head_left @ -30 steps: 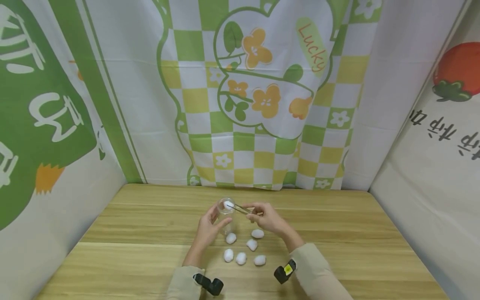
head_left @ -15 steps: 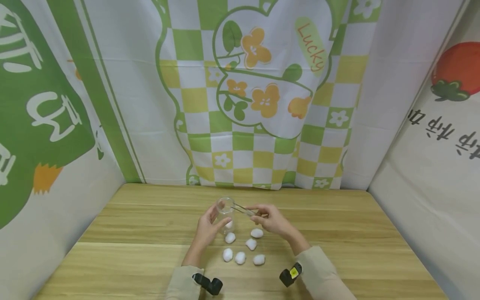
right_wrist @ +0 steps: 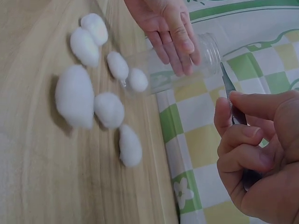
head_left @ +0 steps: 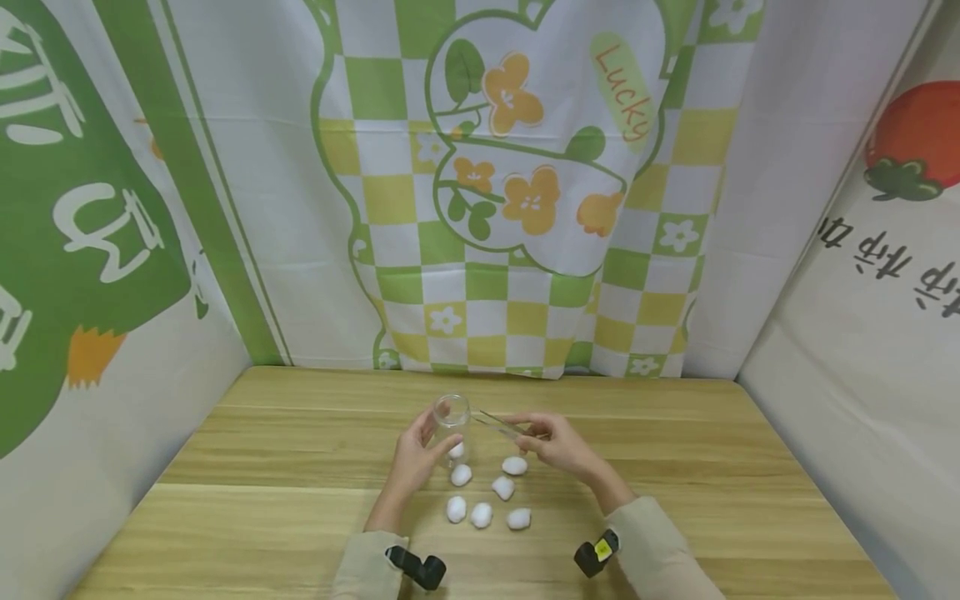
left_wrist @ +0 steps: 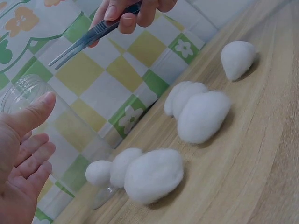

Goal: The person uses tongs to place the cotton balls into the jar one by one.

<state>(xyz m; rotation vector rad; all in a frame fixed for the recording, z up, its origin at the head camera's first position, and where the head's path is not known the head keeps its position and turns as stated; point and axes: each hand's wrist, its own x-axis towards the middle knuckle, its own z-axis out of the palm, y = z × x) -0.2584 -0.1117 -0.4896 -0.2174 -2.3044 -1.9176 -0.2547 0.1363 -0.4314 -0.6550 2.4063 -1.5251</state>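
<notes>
The cotton ball that sat pinched at the mouth of the small clear round jar (head_left: 451, 427) a second ago now lies at the jar's bottom, and the slim metal tweezers (head_left: 501, 424) have drawn back to just right of the jar's rim, tips apart and holding nothing. So one ball is lodged inside, and five fluffy white cotton balls (head_left: 481, 515) lie on the pale wooden table (head_left: 262, 492) just in front of the jar. The left hand (head_left: 415, 460) cups the jar from its left, thumb and fingers loosely bent about the glass. The right hand (head_left: 558, 442) pinches the tweezers near their upper end. Behind the jar the table runs a short way to the green-and-yellow checked cloth backdrop (head_left: 525, 208); to either side of the jar the wood lies broad, with cloth walls well apart from it.
</notes>
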